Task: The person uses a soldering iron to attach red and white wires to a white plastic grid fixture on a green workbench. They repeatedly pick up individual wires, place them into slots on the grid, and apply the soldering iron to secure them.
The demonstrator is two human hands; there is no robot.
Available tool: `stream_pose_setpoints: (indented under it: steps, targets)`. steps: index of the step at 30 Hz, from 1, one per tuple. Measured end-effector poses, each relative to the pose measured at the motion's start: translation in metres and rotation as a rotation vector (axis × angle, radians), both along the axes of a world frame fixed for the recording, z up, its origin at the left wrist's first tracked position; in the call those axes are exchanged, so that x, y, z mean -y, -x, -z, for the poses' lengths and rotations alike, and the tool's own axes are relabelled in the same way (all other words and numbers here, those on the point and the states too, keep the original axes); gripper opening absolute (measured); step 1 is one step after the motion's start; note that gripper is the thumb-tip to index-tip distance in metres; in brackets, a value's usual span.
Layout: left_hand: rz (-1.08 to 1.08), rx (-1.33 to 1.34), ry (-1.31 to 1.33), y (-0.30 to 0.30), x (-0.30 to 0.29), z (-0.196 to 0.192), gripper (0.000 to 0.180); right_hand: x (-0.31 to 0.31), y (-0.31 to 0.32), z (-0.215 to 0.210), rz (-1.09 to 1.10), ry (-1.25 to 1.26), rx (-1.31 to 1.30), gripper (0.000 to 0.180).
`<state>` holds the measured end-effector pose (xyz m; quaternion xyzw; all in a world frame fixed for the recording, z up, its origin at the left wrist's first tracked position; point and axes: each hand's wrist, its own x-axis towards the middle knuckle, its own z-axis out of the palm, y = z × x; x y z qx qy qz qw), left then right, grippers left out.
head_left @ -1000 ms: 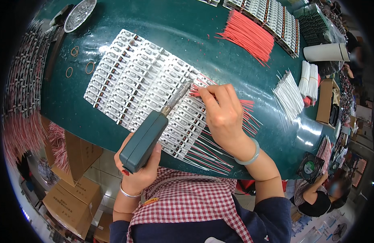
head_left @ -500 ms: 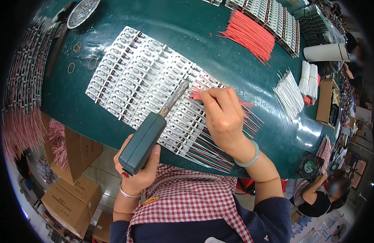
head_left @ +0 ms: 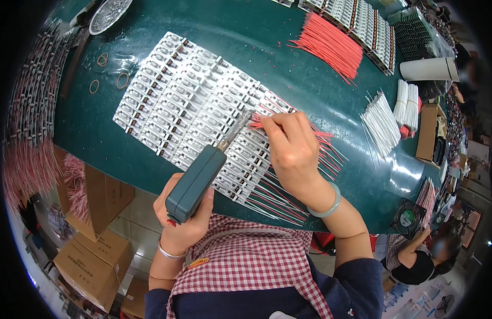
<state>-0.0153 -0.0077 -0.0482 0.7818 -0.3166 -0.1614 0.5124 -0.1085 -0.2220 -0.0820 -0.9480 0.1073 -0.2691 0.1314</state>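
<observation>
Green soldering iron (head_left: 195, 183) gripped in left hand (head_left: 184, 223), tip angled onto boards (head_left: 192, 106); right hand (head_left: 294, 151) pinching red wire (head_left: 259, 123) steady for joining.

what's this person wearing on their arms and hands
Both forearms are bare. The left hand has red-painted nails and a thin silver bangle at the wrist. The right hand has a pale green bangle. Dark blue sleeves are pushed up near the elbows.
</observation>
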Motion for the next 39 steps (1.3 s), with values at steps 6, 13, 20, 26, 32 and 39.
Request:
stream_pose_setpoints:
  steps: [6,13,20,26,32,39]
  targets:
    - [-0.009,0.033,0.005,0.001,-0.008,0.005,0.02,-0.001,0.0,-0.003,0.003,-0.001,-0.021,0.033]
    - [-0.047,-0.008,0.016,0.003,-0.014,0.005,0.022,0.0,-0.001,0.0,0.008,0.014,-0.002,0.032]
    - [-0.042,0.011,0.01,0.004,-0.019,0.006,0.023,-0.01,0.004,-0.002,-0.019,-0.039,0.015,0.035]
    - [-0.014,0.007,0.007,0.003,-0.019,0.005,0.023,-0.012,0.003,0.001,-0.008,-0.018,0.02,0.035]
    - [-0.006,0.004,-0.003,0.003,-0.015,0.004,0.02,-0.013,0.002,0.0,-0.004,-0.009,-0.01,0.035]
    - [0.006,0.031,-0.018,0.002,-0.017,0.004,0.019,-0.013,0.002,-0.002,-0.005,0.003,-0.023,0.035]
